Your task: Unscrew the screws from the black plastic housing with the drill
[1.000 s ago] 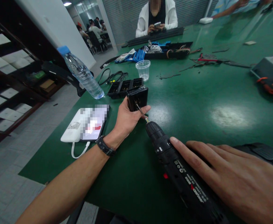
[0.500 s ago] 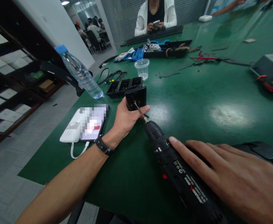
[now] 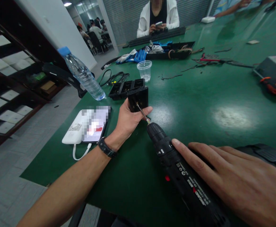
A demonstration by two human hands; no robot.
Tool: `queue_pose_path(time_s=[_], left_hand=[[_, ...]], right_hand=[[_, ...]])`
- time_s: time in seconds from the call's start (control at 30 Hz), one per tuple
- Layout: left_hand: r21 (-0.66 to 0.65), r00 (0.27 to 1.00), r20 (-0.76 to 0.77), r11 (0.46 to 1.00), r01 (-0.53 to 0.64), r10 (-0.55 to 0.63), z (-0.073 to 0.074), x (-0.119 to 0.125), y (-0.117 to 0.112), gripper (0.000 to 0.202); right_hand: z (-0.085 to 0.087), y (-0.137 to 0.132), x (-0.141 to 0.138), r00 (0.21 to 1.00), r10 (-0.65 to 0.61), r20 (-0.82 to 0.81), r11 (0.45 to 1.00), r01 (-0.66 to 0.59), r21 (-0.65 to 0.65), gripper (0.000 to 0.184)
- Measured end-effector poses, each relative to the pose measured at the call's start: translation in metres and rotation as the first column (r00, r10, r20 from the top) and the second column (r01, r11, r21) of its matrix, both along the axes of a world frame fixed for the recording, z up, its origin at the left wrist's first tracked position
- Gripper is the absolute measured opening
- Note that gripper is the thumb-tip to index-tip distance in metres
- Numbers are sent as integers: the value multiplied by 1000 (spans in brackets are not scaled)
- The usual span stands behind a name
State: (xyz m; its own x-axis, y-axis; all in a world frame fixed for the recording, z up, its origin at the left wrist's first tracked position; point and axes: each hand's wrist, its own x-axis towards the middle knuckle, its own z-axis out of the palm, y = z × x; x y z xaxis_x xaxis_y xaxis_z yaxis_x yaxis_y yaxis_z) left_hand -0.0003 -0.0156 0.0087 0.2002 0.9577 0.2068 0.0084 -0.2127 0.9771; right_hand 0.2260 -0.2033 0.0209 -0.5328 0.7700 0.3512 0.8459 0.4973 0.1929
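My left hand (image 3: 128,118) is closed round a small black plastic box-shaped part (image 3: 141,96), its thumb along the lower right edge. Inside the part's dark face are small brassy spots, and the long bit of a black cordless drill (image 3: 175,164) reaches in among them. My right hand (image 3: 237,176) grips the drill from the right, with the index finger stretched along its body; the trigger is out of sight. Just behind the held part sits a black compartment tray (image 3: 126,88) with small brassy pieces in it.
A water bottle (image 3: 86,75) and a clear plastic cup (image 3: 144,71) stand beyond my left hand. Left of my wrist lie a white power bank (image 3: 73,130) and a phone (image 3: 97,126). Farther back are blue gloves (image 3: 138,56) and red-handled pliers (image 3: 206,59). A person sits opposite.
The whole view has shifted slightly. Both hands, the drill and the held part keep the same places relative to each other.
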Motion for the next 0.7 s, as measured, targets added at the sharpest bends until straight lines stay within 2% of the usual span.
queue_pose_path(time_s=[0.3, 0.7], left_hand=[[12, 1000, 11, 1000, 18, -18, 0, 0, -1, 55], [-6, 1000, 2, 1000, -2, 2, 5, 4, -5, 48]], right_hand=[[-1, 0, 1, 1000, 7, -2, 1000, -7, -28, 90], [14, 8, -4, 998, 69, 7, 996, -69, 56, 71]])
